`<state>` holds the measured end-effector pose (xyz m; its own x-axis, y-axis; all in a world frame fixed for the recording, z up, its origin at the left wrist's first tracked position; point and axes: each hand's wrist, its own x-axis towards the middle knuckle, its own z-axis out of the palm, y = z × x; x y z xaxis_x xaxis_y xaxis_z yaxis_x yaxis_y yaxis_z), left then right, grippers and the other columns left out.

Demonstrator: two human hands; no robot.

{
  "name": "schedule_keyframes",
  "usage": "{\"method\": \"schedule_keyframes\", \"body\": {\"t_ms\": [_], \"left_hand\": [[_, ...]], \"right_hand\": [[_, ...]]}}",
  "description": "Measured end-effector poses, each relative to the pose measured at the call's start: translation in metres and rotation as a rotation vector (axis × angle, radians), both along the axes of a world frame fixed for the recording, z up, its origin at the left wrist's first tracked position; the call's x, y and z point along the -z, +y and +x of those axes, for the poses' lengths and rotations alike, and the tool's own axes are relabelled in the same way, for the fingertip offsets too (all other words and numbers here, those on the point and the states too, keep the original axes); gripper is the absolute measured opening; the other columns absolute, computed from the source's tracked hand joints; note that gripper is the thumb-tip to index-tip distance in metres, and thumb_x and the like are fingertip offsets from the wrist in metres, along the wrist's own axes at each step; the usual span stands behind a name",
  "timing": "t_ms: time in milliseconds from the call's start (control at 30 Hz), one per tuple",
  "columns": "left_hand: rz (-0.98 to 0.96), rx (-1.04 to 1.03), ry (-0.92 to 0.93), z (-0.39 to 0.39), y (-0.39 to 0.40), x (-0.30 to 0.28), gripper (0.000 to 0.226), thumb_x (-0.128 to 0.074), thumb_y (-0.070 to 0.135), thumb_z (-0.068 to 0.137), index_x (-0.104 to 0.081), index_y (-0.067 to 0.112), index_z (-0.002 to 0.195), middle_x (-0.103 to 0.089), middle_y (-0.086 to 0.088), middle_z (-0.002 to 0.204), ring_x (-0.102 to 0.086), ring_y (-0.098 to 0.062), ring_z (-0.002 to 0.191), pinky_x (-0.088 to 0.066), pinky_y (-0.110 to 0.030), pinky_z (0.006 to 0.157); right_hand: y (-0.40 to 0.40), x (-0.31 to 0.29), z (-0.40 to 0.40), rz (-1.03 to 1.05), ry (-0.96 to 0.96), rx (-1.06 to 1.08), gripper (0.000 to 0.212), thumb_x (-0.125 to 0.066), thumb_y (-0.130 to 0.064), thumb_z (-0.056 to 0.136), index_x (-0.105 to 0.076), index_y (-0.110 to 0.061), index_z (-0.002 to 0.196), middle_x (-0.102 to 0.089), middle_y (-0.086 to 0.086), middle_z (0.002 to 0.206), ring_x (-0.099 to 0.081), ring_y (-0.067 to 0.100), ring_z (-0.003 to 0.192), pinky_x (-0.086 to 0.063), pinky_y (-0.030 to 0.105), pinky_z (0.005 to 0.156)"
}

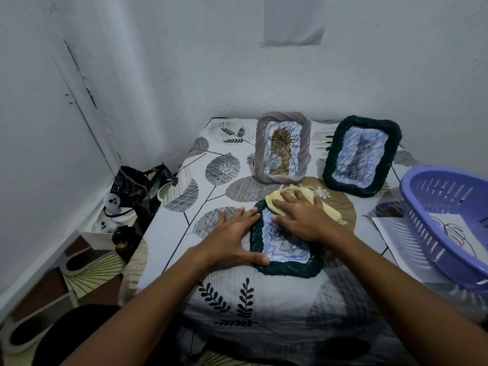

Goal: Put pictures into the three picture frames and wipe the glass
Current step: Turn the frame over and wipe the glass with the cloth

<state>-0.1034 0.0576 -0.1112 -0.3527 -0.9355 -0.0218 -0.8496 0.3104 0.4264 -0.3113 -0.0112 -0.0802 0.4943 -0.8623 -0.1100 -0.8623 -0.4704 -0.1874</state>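
While the purple basket (446,228) holds a drawing (449,233), both flat hands — left hand (232,233), right hand (303,215) — press the frame (287,270).

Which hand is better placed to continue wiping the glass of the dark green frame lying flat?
The right hand: it presses the yellow cloth flat on the far end of the dark green woven frame. The left hand only steadies the frame's left rim.
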Motion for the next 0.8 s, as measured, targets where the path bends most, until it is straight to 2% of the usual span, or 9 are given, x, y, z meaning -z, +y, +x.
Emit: {"method": "schedule_keyframes", "body": {"t_ms": [167,500,600,700,800], "left_hand": [[0.011,0.006,-0.012,0.0,-0.001,-0.002,0.114,-0.062,0.077,0.065,-0.014,0.024,0.153,-0.007,0.007,0.161,0.001,-0.01,0.148,0.01,-0.049,0.118],[-0.005,0.003,-0.101,-0.003,0.002,-0.007,0.116,-0.062,0.077,0.064,-0.015,0.021,0.153,-0.008,0.006,0.161,-0.003,-0.012,0.148,0.004,-0.049,0.119],[-0.015,0.0,-0.166,-0.005,0.002,-0.011,0.12,-0.057,0.082,0.058,-0.016,0.021,0.153,-0.009,0.007,0.161,-0.007,-0.013,0.148,-0.001,-0.048,0.119],[-0.012,-0.004,-0.215,-0.006,0.001,-0.014,0.123,-0.053,0.085,0.054,-0.016,0.022,0.153,-0.009,0.007,0.161,-0.008,-0.013,0.148,-0.004,-0.048,0.119],[-0.01,-0.012,-0.215,-0.006,0.001,-0.014,0.119,-0.06,0.082,0.06,-0.016,0.024,0.153,-0.008,0.009,0.161,-0.008,-0.012,0.148,-0.005,-0.047,0.12]], "right_hand": [[0.004,0.004,0.002,0.001,0.045,-0.045,0.059,-0.023,-0.057,0.098,-0.02,-0.032,0.151,0.0,-0.001,0.162,0.009,0.025,0.148,0.006,0.057,0.115],[0.025,0.011,0.001,-0.043,0.073,-0.167,0.062,-0.018,-0.055,0.099,-0.017,-0.025,0.153,0.0,0.004,0.161,0.009,0.025,0.148,0.005,0.043,0.119],[0.039,0.011,-0.002,-0.011,0.03,-0.213,0.067,-0.015,-0.061,0.096,-0.019,-0.024,0.152,-0.002,0.002,0.161,0.008,0.022,0.148,0.004,0.037,0.119],[0.055,0.009,-0.01,0.011,-0.012,-0.27,0.083,-0.004,-0.074,0.085,-0.023,-0.028,0.151,-0.005,-0.001,0.161,0.006,0.019,0.148,0.004,0.032,0.118],[0.064,0.004,-0.023,0.03,-0.028,-0.328,0.073,-0.012,-0.07,0.091,-0.029,-0.029,0.149,-0.009,-0.003,0.16,0.002,0.015,0.148,0.001,0.029,0.119]]}}
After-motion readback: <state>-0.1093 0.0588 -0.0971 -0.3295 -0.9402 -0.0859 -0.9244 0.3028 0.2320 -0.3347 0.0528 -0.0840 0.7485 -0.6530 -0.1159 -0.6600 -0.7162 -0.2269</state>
